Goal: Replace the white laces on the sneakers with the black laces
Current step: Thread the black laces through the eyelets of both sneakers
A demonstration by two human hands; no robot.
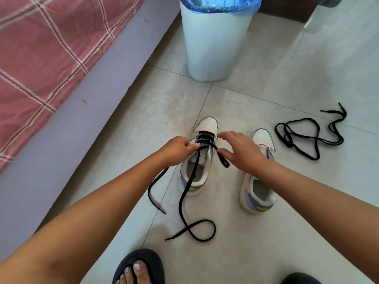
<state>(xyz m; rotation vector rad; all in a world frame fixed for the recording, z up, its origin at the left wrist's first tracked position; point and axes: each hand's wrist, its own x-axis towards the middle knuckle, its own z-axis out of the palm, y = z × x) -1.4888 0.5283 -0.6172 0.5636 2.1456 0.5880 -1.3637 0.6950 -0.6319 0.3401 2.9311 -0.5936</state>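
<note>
Head view: left sneaker [200,160] on the floor tiles [266,232], partly threaded with a black lace [185,193]. Left hand [177,149] pinches that lace at the eyelets. Right hand [241,151], fingers loosely spread, thumb and forefinger at the lace's short loop. Right sneaker [258,177] beside it, unlaced. Spare black lace [307,133] right. White bin [216,39] behind.

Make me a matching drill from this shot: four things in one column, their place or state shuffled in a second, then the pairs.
Things:
1. left sneaker
2. right sneaker
3. loose black lace
4. bin

States:
A. lying coiled on the tiles, right of both shoes
B. partly threaded with a black lace
C. lined with a blue bag
D. no lace through the eyelets that show

Pairs: 1-B, 2-D, 3-A, 4-C
</note>
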